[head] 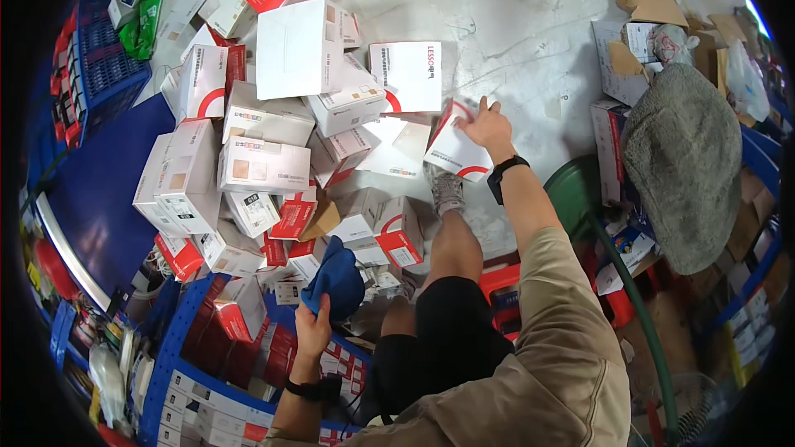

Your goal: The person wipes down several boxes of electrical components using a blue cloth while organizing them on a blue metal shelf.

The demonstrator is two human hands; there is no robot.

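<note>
My left hand grips a bunched blue cloth above a heap of cardboard boxes. Ahead of my right shoe, my right hand is on a white LESSO carton with a red end panel. The thumb lies along the carton's edge while other fingers reach past its far corner; the palm hides part of it. This carton sits at a slant and overlaps the shoe's toe. Just beyond it on the floor is another white carton with a red arc.
White and red boxes are piled loosely at left. Blue crates stand farther left, a blue perforated rack below. To the right are a grey fuzzy cover, a green pole and a red plastic stool. Grey floor extends ahead.
</note>
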